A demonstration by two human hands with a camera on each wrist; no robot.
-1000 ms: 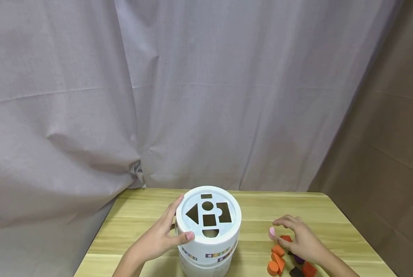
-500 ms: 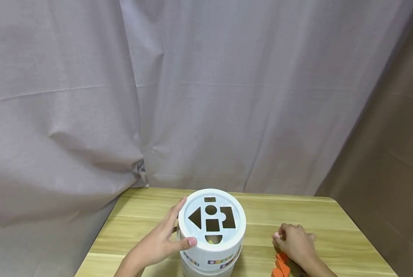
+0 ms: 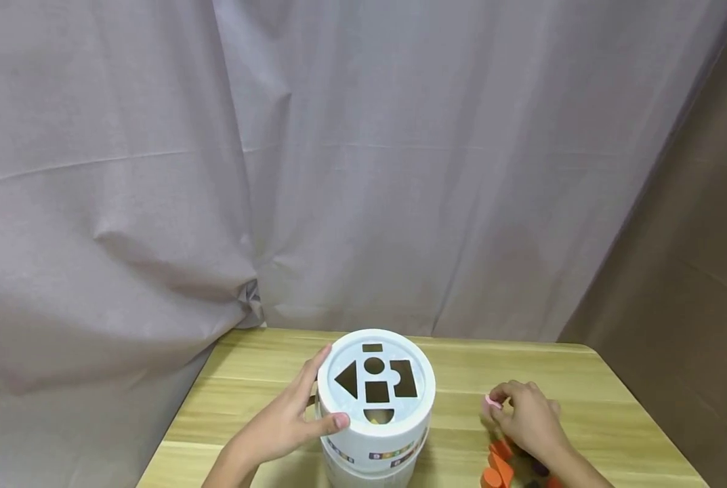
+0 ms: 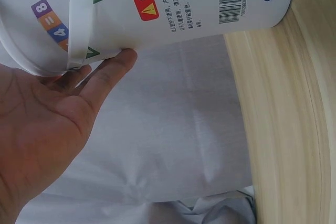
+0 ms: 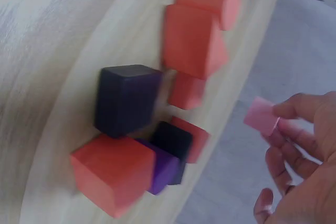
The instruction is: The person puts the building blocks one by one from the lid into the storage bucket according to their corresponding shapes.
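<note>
A white bucket [image 3: 357, 444] stands upright on the table, topped by a white lid [image 3: 400, 412] with several shaped cutouts. My left hand [image 3: 280, 423] lies against its left side, the thumb over the lid's front rim and the extended fingers along the far side. In the left wrist view those fingers touch the printed bucket wall near its handle strap [image 4: 81, 19]. To the right of the bucket, my right hand [image 3: 534, 420] pinches a small pink block [image 5: 261, 115] between thumb and fingertips. Something yellow shows through the lid's half-round cutout.
Below the right hand lie an orange cylinder [image 5: 207, 1], an orange wedge [image 5: 191, 40], black blocks [image 5: 128, 98], a purple block [image 5: 163, 169] and a larger orange-red block [image 5: 113, 171]. The wooden table [image 3: 259, 356] ends at a grey curtain [image 3: 351, 203].
My right hand, earlier spread beside the pink block, has closed on it and then shifted slightly away from me. The left hand keeps its place on the bucket. The head view has turned slightly.
</note>
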